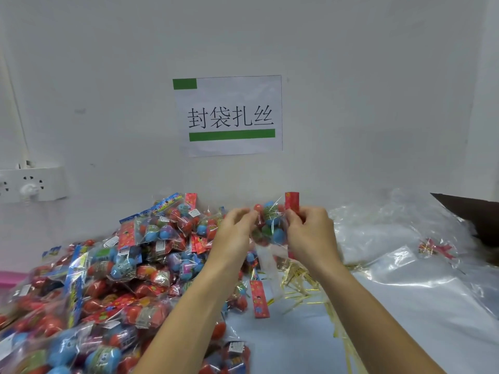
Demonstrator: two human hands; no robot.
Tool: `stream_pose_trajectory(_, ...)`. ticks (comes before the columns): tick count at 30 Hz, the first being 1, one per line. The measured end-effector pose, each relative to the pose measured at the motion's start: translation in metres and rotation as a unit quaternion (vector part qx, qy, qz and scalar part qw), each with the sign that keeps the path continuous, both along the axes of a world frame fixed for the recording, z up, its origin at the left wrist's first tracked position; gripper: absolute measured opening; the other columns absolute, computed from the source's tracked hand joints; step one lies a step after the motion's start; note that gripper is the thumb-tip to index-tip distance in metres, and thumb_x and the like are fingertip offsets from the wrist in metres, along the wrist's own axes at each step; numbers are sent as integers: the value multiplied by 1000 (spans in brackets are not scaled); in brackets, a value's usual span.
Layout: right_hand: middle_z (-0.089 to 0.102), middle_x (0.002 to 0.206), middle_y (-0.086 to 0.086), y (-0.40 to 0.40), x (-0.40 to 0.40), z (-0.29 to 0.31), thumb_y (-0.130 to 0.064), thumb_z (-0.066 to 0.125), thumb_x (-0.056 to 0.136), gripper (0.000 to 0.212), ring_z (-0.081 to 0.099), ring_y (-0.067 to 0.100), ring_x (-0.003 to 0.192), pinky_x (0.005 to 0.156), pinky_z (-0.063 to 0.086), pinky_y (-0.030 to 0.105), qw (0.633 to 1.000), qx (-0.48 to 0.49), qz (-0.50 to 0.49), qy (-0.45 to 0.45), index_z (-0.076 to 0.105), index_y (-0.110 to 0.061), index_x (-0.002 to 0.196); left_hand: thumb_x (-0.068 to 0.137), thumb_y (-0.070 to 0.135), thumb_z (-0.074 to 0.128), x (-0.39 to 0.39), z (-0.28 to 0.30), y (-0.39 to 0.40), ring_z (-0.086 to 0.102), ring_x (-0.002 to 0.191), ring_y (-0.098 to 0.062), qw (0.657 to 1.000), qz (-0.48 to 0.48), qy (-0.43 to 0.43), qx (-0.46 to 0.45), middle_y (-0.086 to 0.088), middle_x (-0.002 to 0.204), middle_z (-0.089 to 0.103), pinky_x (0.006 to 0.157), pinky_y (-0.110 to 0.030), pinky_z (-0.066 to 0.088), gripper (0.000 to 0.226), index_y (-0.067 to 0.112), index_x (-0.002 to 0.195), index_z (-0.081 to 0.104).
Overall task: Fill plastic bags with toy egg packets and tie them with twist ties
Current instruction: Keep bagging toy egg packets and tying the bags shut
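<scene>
1. White power strip [32, 184] on the wall at far left, with one plug seated in it; a pink edge [8, 278] shows below it at the frame border.
2. Heap of toy egg packets [113, 268] fills the left half of the table, from the bottom corner up to the wall. Too many to count; red and blue eggs under clear film, red or blue header cards. The heap crowds your left forearm, so there is little open room on that side.
3. Paper sign [229, 116] on the wall above centre: four printed characters, two green bars.
4. Your left hand [235, 230] is raised, fingers curled, pinching the left edge of one packet [271, 225] held in the air just in front of the wall.
5. Your right hand [310, 230] pinches the same packet's right edge by its red header card. One packet between two hands; detail is blurred.
6. Gold twist ties [299, 282] lie loose on the table under and near your right wrist, uncounted.
7. Pale blue table [405, 333] opens to the right, with a spread of clear plastic bags [391, 238] and a small red-gold bundle [434, 249] lying on them.
8. Dark brown box corner [475, 214] closes the far right edge.
</scene>
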State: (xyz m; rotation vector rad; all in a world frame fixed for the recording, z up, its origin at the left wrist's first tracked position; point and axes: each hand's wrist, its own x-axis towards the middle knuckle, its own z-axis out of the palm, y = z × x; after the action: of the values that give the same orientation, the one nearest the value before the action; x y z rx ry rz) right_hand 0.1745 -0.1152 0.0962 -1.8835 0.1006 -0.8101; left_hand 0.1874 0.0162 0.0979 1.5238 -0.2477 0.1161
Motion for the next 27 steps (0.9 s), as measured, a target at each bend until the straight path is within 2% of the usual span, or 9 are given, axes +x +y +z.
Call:
stream_pose_trajectory(3,58,59,-2,-7,0,6,-22,55,102,36,61,15,60,56,51,31,998,10,61,34,67,-10,69,75,67,72,9,-8,12,58,111,-14,998,41,8,48,8,123,56,90,-35,47,77,22,132,48)
stream_pose_trajectory(5,64,66,2,-7,-4,11,-22,55,102,32,63,18,67,61,52,35,991,40,118,45,72,-8,79,53,74,82,15,-14,18,68,107,-23,998,-35,48,-6,2,120,69,92,-44,55,96,21,130,57)
stream_pose_trajectory(8,72,78,13,-8,-12,18,-20,54,103,29,72,24,71,62,59,35,979,70,185,50,74,-9,84,41,72,87,22,-20,21,75,96,-23,988,-135,55,-40,-4,107,77,80,-41,60,86,23,109,74)
stream_pose_trajectory(10,68,84,24,-11,-14,20,-23,56,102,31,70,34,77,77,61,46,975,59,205,65,70,6,98,38,80,83,29,-24,20,75,95,-22,991,-125,30,-19,-4,103,77,81,-40,58,80,26,97,78)
stream_pose_trajectory(14,73,97,18,-16,-17,20,-51,58,97,59,73,28,89,86,60,53,952,72,266,131,66,6,111,47,88,73,29,-25,17,76,79,-20,993,-118,-14,16,-6,94,78,63,-28,57,71,32,92,78)
stream_pose_trajectory(16,76,104,14,-18,-21,20,-56,63,90,55,75,29,96,87,60,51,933,70,312,163,71,-5,110,53,86,71,29,-25,16,76,85,-26,992,-121,-35,24,-11,97,77,68,-33,60,72,29,95,78)
stream_pose_trajectory(19,75,108,17,-27,-17,17,-37,70,90,41,73,33,101,94,56,55,914,83,356,176,71,-3,112,59,87,67,27,-28,12,74,87,-33,991,-111,-56,57,-13,94,77,75,-40,62,70,25,91,77)
stream_pose_trajectory(22,74,108,20,-37,-15,18,-27,72,91,35,72,37,102,96,54,57,916,85,343,188,70,1,111,65,79,64,22,-30,6,75,70,-19,990,-103,-67,67,-6,81,77,54,-24,56,65,20,90,72)
stream_pose_trajectory(27,75,110,16,-45,-14,19,-47,79,81,44,72,33,103,96,54,52,918,32,340,203,77,-9,102,75,71,52,15,-33,-2,67,64,4,986,-88,-94,102,1,90,65,50,-11,48,57,21,102,57)
